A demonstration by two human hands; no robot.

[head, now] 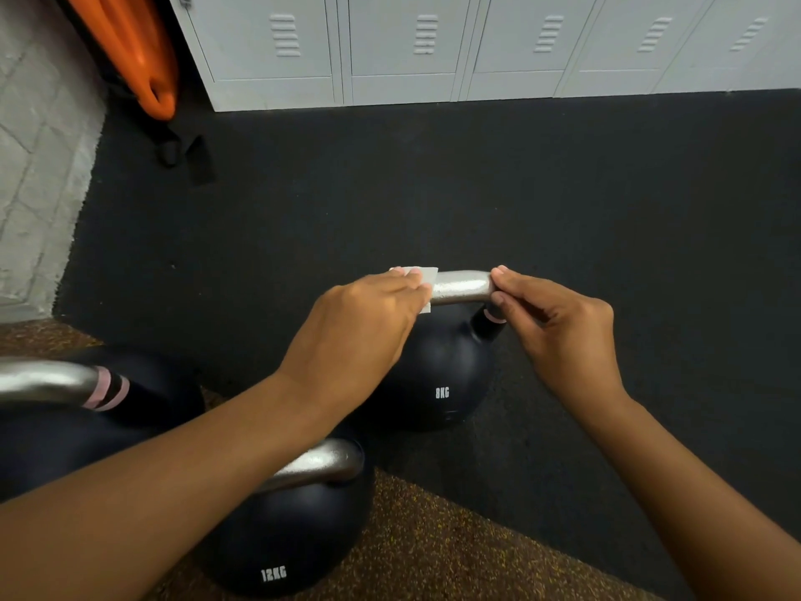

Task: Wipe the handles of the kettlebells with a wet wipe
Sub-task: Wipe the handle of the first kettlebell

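Black round 8KG kettlebell [437, 375] on dark rubber floor [563, 188]; its silver metal handle [463, 286] runs left-right. Left hand [359, 327] presses white wet wipe [422, 276] on left end; bare stretch lies rightward. Right hand [559, 327] fingers [505, 284] pinch right end.

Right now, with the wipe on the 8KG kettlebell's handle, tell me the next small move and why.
Probably slide the left hand with the wet wipe rightward along the 8KG kettlebell's handle. The wipe sits at the handle's left end, the bare metal between the hands looks uncovered, and the right hand pinches the right end, seemingly steadying it.
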